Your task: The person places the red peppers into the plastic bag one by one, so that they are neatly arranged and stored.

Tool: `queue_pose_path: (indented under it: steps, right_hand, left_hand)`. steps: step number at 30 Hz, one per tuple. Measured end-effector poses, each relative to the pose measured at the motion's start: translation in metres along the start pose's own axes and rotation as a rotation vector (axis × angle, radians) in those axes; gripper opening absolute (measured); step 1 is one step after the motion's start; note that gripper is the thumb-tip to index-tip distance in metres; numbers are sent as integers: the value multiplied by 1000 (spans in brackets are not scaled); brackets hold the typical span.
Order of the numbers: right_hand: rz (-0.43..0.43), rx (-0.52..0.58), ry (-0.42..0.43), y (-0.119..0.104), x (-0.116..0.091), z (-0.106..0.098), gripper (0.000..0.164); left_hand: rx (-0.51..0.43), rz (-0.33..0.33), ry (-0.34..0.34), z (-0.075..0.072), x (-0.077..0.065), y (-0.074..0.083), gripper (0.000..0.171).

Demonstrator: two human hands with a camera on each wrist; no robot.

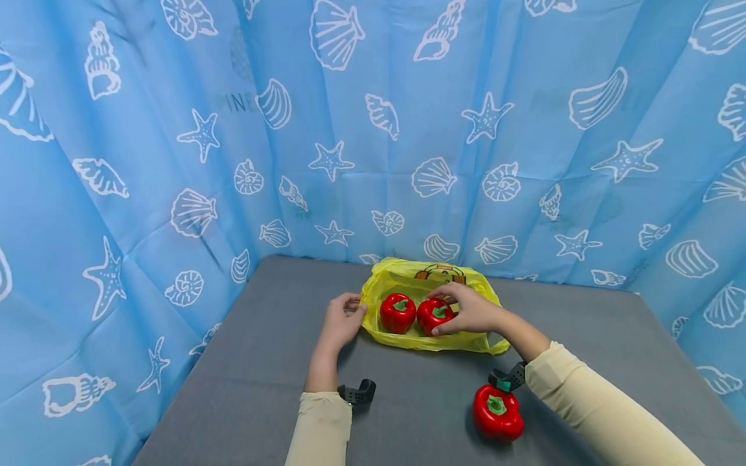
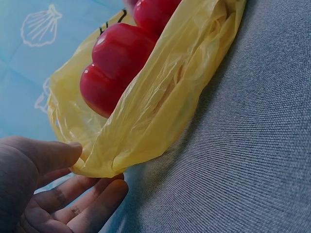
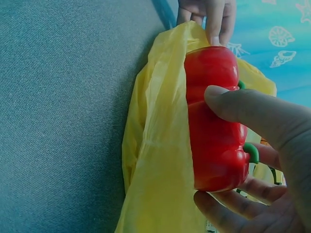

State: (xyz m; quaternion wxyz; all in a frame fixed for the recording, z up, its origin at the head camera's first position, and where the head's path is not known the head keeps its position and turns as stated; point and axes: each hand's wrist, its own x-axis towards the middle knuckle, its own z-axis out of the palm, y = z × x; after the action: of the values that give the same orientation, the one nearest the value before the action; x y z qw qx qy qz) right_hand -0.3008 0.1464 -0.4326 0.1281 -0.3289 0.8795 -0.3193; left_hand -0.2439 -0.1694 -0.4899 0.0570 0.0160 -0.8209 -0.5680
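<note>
A yellow plastic bag [image 1: 486, 285] lies with its mouth spread wide near the back of the table. Two glossy red bell peppers with green stems sit side by side within it. My left hand [image 1: 342, 319] pinches the bag's left rim, thumb on one side of the film and fingers on the other in the left wrist view. My right hand [image 1: 466, 309] reaches over the bag and grips the right-hand bell pepper [image 1: 432, 315] between thumb and fingers. The other bell pepper [image 1: 398, 313] stands just left of it. Yellow film hides the peppers' lower parts in both wrist views.
A third red bell pepper [image 1: 498, 414] lies outside the bag on the grey table [image 1: 256, 362], close to the right wrist's black band [image 1: 508, 377]. A blue curtain [image 1: 373, 142] with white shells and starfish hangs behind the table and along both sides.
</note>
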Motion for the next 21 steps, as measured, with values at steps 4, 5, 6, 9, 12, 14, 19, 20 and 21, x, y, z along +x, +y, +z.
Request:
queue_pose_path:
  steps: [4, 5, 6, 9, 12, 14, 19, 20, 21]
  right_hand:
    - [-10, 10, -14, 0, -4, 0, 72]
    - [-13, 17, -19, -1, -6, -1, 72]
    - [-14, 27, -24, -1, -7, -2, 71]
    - [-5, 78, -36, -4, -15, -7, 69]
    - [5, 126, -22, -7, -26, -15, 64]
    - [8, 138, 7, -10, -34, -20, 61]
    - [-4, 129, 67, -17, -62, -28, 54]
    - [-3, 129, 69, -19, -69, -28, 53]
    - [-1, 137, 66, -20, -75, -27, 52]
  left_hand:
    - [6, -5, 5, 2, 0, -3, 29]
    - [8, -6, 6, 3, 0, -3, 29]
    - [9, -6, 6, 3, 0, -4, 29]
    - [10, -11, 6, 3, -1, -3, 29]
    - [14, -7, 13, 3, 0, -1, 30]
    - [16, -5, 21, 2, 1, 0, 30]
    - [19, -16, 25, 1, 2, 2, 31]
    - [22, -18, 21, 1, 1, 2, 31]
    - [24, -22, 19, 2, 1, 1, 31]
